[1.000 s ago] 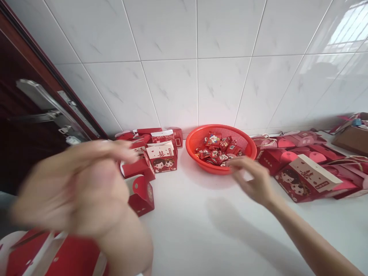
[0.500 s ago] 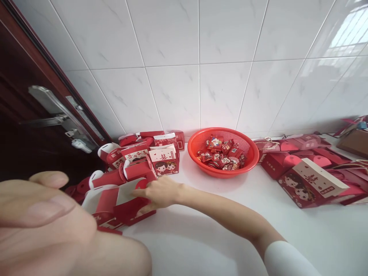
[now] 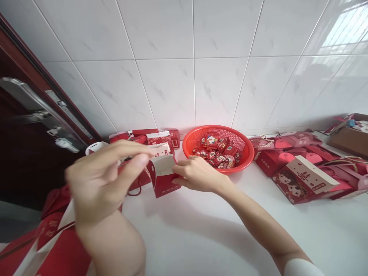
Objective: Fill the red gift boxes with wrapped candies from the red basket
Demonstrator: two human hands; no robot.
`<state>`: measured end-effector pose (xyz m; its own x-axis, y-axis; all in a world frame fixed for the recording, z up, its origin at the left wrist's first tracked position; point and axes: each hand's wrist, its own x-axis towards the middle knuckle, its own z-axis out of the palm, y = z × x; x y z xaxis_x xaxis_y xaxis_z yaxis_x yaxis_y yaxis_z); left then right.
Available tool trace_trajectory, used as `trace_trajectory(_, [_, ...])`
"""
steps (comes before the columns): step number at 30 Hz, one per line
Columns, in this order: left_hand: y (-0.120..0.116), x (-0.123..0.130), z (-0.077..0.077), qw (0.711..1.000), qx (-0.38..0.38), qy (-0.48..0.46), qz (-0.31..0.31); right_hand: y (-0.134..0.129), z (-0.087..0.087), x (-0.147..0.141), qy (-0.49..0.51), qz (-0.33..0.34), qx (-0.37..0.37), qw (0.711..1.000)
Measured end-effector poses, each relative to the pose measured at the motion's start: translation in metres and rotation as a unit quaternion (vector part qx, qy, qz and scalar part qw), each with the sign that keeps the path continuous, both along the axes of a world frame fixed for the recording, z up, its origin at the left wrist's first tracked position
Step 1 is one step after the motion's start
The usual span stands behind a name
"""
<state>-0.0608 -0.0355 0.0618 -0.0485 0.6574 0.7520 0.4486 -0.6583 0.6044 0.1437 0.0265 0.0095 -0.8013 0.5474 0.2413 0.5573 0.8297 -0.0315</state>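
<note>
My right hand (image 3: 195,172) grips the right side of a small red gift box (image 3: 165,184) with its fingers bent around the wall. The box is open at the top, its pale inside showing, and tilts a little above the white tabletop (image 3: 178,237). To the left and closer to the camera is my left hand (image 3: 106,176), slightly blurred. Its thumb and forefinger come together in front of the box's upper left. Whether anything is pinched there is hidden. Beyond my right hand, a red plastic colander (image 3: 188,147) holds several red-wrapped sweets (image 3: 221,149).
More red boxes (image 3: 159,138) stand at the back left, partly behind my left hand. Large red-and-white pieces (image 3: 63,253) fill the lower left corner. Several red boxes (image 3: 304,180) lie on the right, near a brown carton (image 3: 347,138). A dark door (image 3: 23,153) borders the left.
My right hand has moved right and lifted the box from the left-hand group. My left hand has swung forward toward it. The view has shifted slightly.
</note>
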Motion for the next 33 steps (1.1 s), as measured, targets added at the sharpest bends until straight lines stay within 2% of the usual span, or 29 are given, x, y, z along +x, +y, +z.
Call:
trace_trajectory(2, [0.017, 0.018, -0.005, 0.987, -0.006, 0.157, -0.045, -0.004, 0.007, 0.014, 0.006, -0.024, 0.003, 1.000])
trace_trajectory(4, [0.034, 0.024, -0.013, 0.968, -0.071, 0.238, -0.046, -0.008, 0.012, 0.024, 0.012, -0.041, 0.000, 0.999])
trace_trajectory(7, [0.050, 0.022, -0.023, 0.914, -0.192, 0.349, -0.078, -0.014, 0.016, 0.033, 0.010, -0.057, -0.021, 0.998])
trace_trajectory(11, [0.055, 0.027, -0.027, 0.835, -0.347, 0.411, -0.116, -0.024, 0.016, 0.042, -0.022, -0.062, -0.082, 0.994])
trace_trajectory(15, [0.051, 0.044, -0.029, 0.802, -0.384, 0.429, -0.156, -0.033, 0.016, 0.057, -0.096, -0.086, -0.145, 0.981])
trace_trajectory(20, [0.049, 0.062, -0.035, 0.803, -0.352, 0.426, -0.225, -0.037, 0.015, 0.071, -0.157, -0.086, -0.206, 0.962])
trace_trajectory(24, [0.051, 0.064, -0.040, 0.796, -0.335, 0.436, -0.254, -0.033, 0.016, 0.081, -0.147, -0.058, -0.263, 0.952])
trace_trajectory(28, [0.059, 0.067, -0.046, 0.802, -0.319, 0.418, -0.283, -0.028, 0.020, 0.091, -0.128, -0.034, -0.268, 0.954])
trace_trajectory(33, [0.068, 0.074, -0.054, 0.803, -0.340, 0.405, -0.274, -0.021, 0.026, 0.103, -0.101, -0.037, -0.282, 0.954])
